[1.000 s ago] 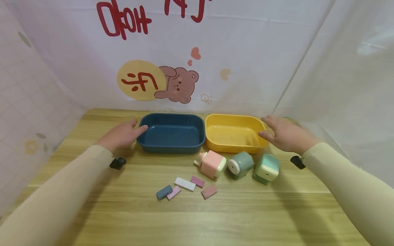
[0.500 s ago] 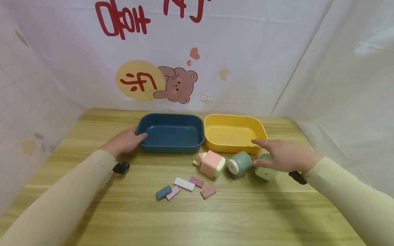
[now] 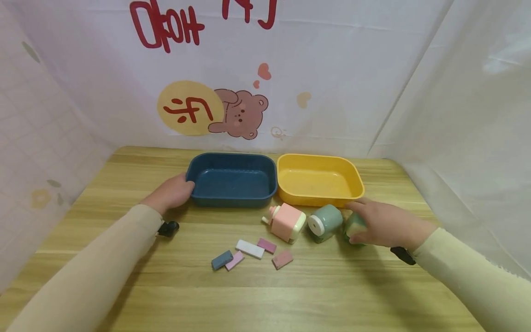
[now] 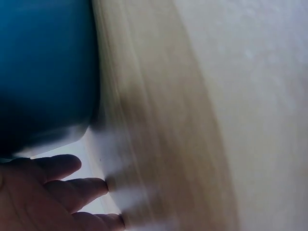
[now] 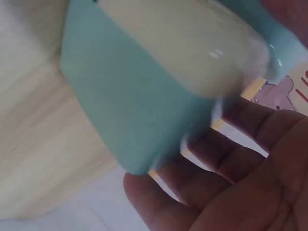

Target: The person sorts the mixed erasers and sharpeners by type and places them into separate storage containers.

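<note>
My right hand (image 3: 360, 222) grips a mint-green pencil sharpener (image 3: 349, 227) standing on the wooden table, just in front of the yellow tray (image 3: 356, 177). In the right wrist view the fingers (image 5: 216, 178) curl round the mint sharpener (image 5: 139, 101) and its cream face. My left hand (image 3: 182, 189) rests against the left end of the dark blue tray (image 3: 232, 200). The left wrist view shows its fingers (image 4: 62, 185) relaxed beside the blue tray (image 4: 43, 72). Both trays look empty.
A pink sharpener (image 3: 286, 222) and a sage-green sharpener (image 3: 325, 222) stand left of the held one. Several small erasers lie nearer me, among them a white one (image 3: 250, 248) and a grey-blue one (image 3: 221, 259). White cloth walls enclose the table (image 3: 290, 299).
My right hand came from the yellow tray's right end down toward me and closed round the mint sharpener. The left hand drew back slightly along the blue tray's left end.
</note>
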